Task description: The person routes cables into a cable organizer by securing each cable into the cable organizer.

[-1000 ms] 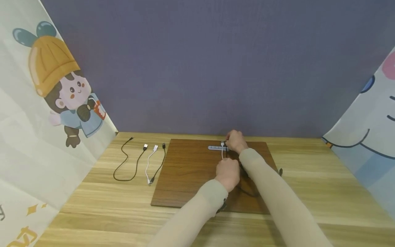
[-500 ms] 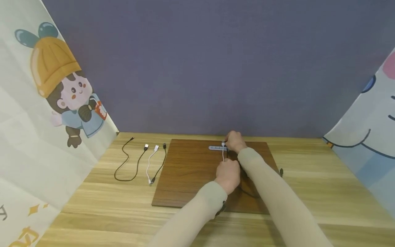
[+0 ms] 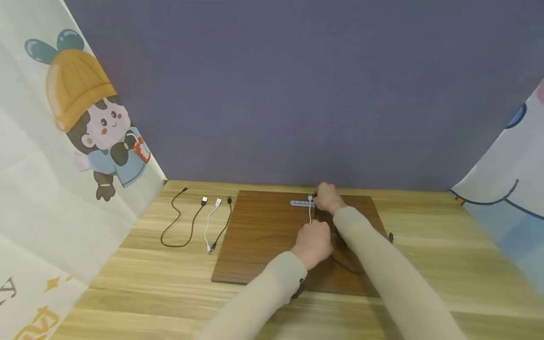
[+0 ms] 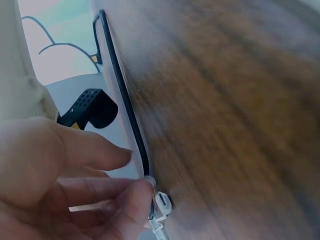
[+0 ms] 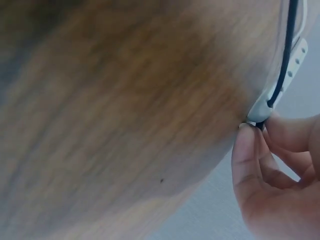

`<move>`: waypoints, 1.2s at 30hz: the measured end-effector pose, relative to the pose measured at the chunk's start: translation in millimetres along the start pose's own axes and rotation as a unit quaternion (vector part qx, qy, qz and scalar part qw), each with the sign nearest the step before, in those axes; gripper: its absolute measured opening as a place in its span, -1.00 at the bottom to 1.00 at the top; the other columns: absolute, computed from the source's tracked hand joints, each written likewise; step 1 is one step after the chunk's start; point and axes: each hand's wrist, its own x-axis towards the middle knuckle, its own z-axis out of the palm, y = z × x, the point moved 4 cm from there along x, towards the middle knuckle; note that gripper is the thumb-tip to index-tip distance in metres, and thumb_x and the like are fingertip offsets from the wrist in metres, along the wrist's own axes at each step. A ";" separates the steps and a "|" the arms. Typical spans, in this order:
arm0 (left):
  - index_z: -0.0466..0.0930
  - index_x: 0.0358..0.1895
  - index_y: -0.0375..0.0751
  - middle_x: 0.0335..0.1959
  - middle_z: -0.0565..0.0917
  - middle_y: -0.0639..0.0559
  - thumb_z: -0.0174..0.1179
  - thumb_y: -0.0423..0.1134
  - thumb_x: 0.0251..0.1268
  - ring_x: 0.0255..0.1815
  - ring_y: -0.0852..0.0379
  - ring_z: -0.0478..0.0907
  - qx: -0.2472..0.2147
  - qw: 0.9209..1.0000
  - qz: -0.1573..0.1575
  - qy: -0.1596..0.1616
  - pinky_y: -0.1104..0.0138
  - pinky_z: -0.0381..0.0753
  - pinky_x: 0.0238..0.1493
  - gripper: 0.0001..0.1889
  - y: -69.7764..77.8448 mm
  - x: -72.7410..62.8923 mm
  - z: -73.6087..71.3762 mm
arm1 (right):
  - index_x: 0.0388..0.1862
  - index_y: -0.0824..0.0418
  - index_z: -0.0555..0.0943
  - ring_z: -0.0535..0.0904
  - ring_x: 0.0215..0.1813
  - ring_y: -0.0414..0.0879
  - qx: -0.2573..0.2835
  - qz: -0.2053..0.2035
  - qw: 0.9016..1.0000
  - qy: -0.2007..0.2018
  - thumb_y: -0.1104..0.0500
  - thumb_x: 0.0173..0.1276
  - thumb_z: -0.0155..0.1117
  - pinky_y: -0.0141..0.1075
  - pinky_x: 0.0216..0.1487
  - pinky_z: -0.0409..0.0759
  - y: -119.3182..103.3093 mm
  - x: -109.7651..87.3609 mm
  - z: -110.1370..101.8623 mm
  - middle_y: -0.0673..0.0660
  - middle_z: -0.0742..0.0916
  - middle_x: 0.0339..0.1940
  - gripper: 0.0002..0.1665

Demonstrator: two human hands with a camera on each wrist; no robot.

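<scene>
A pale cable organizer strip (image 3: pixel 299 203) with slots lies on the brown board (image 3: pixel 255 236), near its far edge. A white cable (image 3: pixel 310 213) passes across it. In the right wrist view a black cable (image 5: pixel 287 55) runs into the end of the strip. There my right hand (image 3: pixel 328 197) pinches the short black piece coming out beneath, its end hidden by the fingers. Closer to me, my left hand (image 3: pixel 314 243) pinches the black cable (image 4: pixel 127 107) between thumb and fingers. A small white connector (image 4: pixel 163 202) shows just beside the left thumb.
Left of the board, a long black cable (image 3: pixel 176 245), a short white cable (image 3: pixel 207 226) and a short black cable (image 3: pixel 224 226) lie on the wooden table (image 3: pixel 140 283). A dark connector (image 3: pixel 391 237) sits past the board's right edge. A grey-blue partition (image 3: pixel 272 94) stands behind.
The head view has shifted slightly, so the scene sits a little further right. Both hands keep nearly the same places and grips.
</scene>
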 end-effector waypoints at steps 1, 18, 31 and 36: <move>0.69 -0.47 -0.15 -0.35 0.73 -0.07 0.38 -0.19 0.20 -0.30 -0.01 0.71 -0.009 1.000 0.002 -0.001 0.20 0.69 -0.36 -0.84 -1.9 -1.1 -0.5 | 0.14 0.43 0.65 0.60 0.13 0.24 0.004 0.000 1.000 -0.002 0.30 0.43 0.11 0.02 0.07 0.60 -1.3 -1.5 -0.2 0.38 0.69 0.13 -0.61; 0.46 -0.66 -0.11 -0.69 0.49 0.08 0.21 -0.36 0.26 -0.71 0.18 0.41 -0.087 0.996 0.023 0.019 0.32 0.44 -0.68 -0.70 -41.4 -11.3 -25.1 | -0.41 0.28 0.53 0.44 -0.45 -0.02 0.011 -0.007 1.000 -0.002 0.37 0.18 0.19 -0.24 -0.45 0.43 -9.6 -31.6 -8.5 0.13 0.55 -0.47 -0.97; 0.22 -0.75 -0.05 -0.75 0.27 0.13 0.16 -0.35 0.31 -0.76 0.22 0.21 -0.068 0.996 0.012 0.047 0.34 0.30 -0.72 -0.53 -80.4 -9.5 -37.3 | -0.59 0.19 0.46 0.47 -0.57 -0.06 0.005 0.018 0.999 -0.037 0.39 0.11 0.17 -0.26 -0.55 0.46 -21.0 -58.0 -4.9 0.14 0.58 -0.56 -0.83; 0.16 -0.73 -0.05 -0.79 0.15 0.15 0.11 -0.37 0.36 -0.79 0.24 0.10 -0.095 0.994 -0.005 0.046 0.37 0.20 -0.74 -0.52 -99.4 -11.6 -42.4 | -0.59 0.20 0.46 0.43 -0.58 -0.08 0.008 0.029 0.998 -0.053 0.43 0.07 0.15 -0.27 -0.56 0.44 -25.2 -67.7 -4.6 0.13 0.56 -0.59 -0.82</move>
